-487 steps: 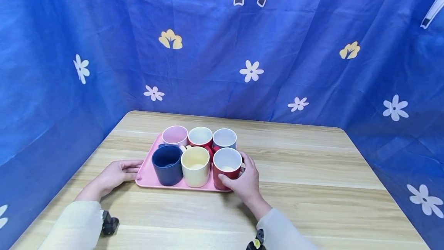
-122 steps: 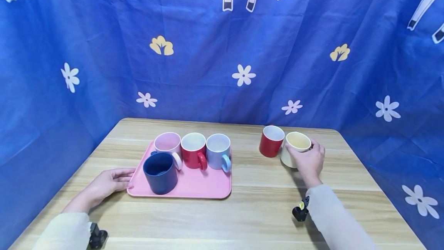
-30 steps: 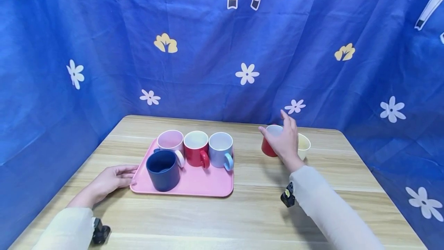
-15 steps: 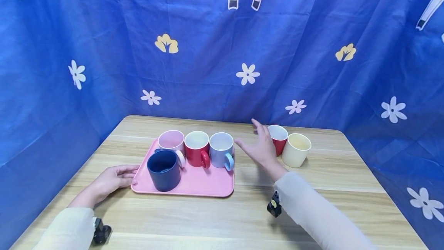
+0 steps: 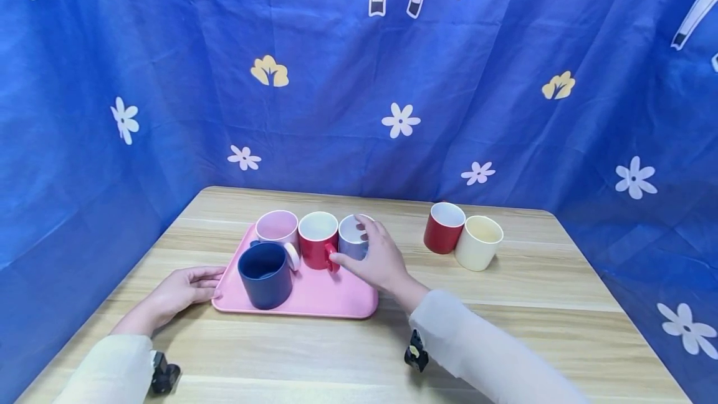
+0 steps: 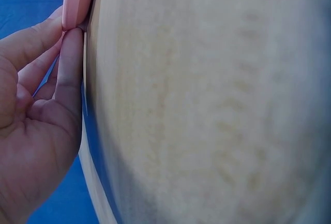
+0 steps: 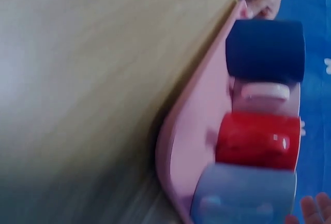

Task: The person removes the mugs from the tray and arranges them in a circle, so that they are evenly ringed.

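Blue cloth (image 5: pixel 336 92) hangs behind the wooden tabletop (image 5: pixel 269 354), which carries the pink tray (image 5: pixel 342 301). From afar I see the left hand (image 5: pixel 182 293) pinching the tray's edge and the right hand (image 5: pixel 381 260) spread about the light blue mug (image 5: pixel 351 247) at the tray's far right; contact I cannot tell. I judge it best to close evenly, then lift straight. The navy mug (image 5: pixel 268 288), pink mug (image 5: pixel 277 224) and red mug (image 5: pixel 313 254) also stand on the tray; the cream mug (image 5: pixel 475 255) and second red mug (image 5: pixel 440 237) stand off it, rightward. Inside them I see no contents. The red handle (image 5: pixel 329 250) sits just beside this right hand, so I would avoid catching it.
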Tool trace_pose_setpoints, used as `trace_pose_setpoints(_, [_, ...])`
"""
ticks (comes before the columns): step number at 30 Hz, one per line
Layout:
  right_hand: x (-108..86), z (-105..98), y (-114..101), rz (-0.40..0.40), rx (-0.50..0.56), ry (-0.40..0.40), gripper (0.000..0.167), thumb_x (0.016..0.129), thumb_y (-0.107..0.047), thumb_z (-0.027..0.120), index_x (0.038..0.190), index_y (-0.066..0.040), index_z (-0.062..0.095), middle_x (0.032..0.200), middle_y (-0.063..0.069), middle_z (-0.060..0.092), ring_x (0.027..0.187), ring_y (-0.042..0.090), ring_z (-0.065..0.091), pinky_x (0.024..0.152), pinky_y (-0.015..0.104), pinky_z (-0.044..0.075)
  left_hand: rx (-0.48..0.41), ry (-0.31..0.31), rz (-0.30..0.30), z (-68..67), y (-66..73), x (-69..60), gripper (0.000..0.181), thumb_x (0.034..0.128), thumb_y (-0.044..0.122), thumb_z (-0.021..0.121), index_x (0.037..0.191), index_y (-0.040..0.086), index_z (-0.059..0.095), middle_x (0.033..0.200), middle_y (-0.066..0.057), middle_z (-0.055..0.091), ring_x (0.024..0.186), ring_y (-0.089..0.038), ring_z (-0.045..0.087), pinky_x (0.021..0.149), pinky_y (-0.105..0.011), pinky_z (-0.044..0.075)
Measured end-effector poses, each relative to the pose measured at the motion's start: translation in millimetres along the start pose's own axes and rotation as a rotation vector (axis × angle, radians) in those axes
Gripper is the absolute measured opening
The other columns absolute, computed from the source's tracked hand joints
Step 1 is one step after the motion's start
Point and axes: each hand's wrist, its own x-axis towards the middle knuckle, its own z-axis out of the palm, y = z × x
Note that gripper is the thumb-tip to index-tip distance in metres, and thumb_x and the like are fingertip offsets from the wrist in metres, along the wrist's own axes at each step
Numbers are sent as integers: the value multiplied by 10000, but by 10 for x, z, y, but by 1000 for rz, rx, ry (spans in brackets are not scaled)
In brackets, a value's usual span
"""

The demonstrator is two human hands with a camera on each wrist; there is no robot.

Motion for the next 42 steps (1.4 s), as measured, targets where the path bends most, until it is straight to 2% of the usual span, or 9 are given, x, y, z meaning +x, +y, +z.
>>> trace_pose_setpoints(5, [-44,160,-111,-27,-12,-52,847,737,-522,756,1409,-117,437,1288,78,534,1145,225,524,919,420,474,-4,-16,12,10,-22,2,635,840,-3,671,1324,-230,329,1200,-333,556,934,-25,619,814,-205,510])
trace_pose_setpoints(9, [-86,287,-177,-60,9,-84,849,729,-512,766,1402,-110,440,1187,60,575,1049,190,554,848,338,503,-6,-19,11,23,-32,15,636,838,3,675,1324,-226,336,1199,-331,558,940,-37,623,818,-211,510])
trace_pose_setpoints(12, [-119,373,-225,-61,42,-117,854,720,-514,770,1401,-122,435,1178,51,578,1039,187,554,832,298,497,-3,-10,-4,35,-26,20,638,838,22,687,1322,-221,350,1185,-318,575,939,-44,625,817,-209,510])
trace_pose_setpoints(18, [-163,537,-326,-18,83,-175,877,715,-557,759,1426,-178,411,1286,16,522,1148,169,514,938,335,461,18,-9,3,36,1,16,638,836,21,685,1323,-220,350,1186,-319,574,933,-34,621,810,-194,505])
trace_pose_setpoints(23, [-146,689,-407,-11,88,-163,901,704,-567,769,1429,-166,415,1330,-8,498,1191,144,475,982,334,431,22,-12,11,27,1,17,632,839,7,673,1329,-217,343,1199,-323,564,935,-23,617,813,-191,502])
trace_pose_setpoints(32, [-103,925,-511,44,87,-123,932,660,-597,788,1415,-189,425,1260,-20,481,1122,107,453,920,355,460,15,-2,-13,25,-16,16,631,846,8,670,1335,-213,338,1204,-319,563,947,-40,622,816,-199,505])
trace_pose_setpoints(38, [-75,1021,-569,81,109,-99,937,640,-607,794,1404,-199,436,1271,-55,454,1150,115,453,945,363,453,11,-3,9,15,-8,15,640,841,10,676,1334,-215,336,1220,-335,543,944,-22,616,818,-194,503])
trace_pose_setpoints(42, [-61,1082,-609,84,146,-80,892,631,-588,812,1370,-221,472,1209,-94,461,1106,81,454,917,329,464,11,-8,27,8,8,9,652,836,15,685,1332,-220,333,1243,-352,515,951,-20,613,821,-194,501])
